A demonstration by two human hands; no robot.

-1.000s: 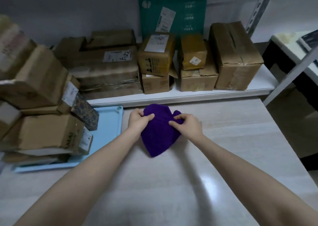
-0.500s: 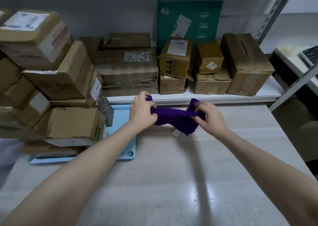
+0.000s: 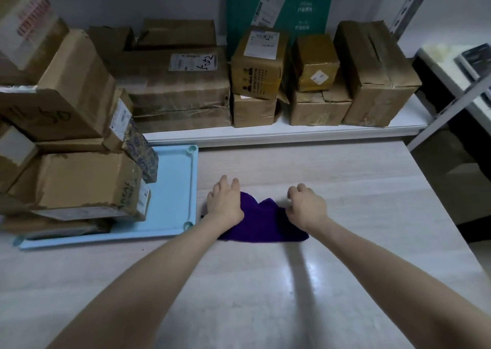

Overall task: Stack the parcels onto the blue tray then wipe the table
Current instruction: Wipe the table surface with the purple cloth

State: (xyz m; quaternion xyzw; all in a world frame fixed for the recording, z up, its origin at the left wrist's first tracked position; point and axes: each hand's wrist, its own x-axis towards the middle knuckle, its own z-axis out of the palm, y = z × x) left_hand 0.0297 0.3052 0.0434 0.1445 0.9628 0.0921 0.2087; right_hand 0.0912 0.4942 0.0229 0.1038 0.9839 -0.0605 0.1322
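Left hand presses flat on purple cloth; right hand, fingers curled, pinches it. Blue tray bearing parcels lies just left.

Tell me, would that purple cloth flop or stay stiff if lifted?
Probably floppy: the purple cloth lies rumpled, its far edge humped between the left hand and right hand. Likely light: it looks fluffy. It should slide on the glossy table.
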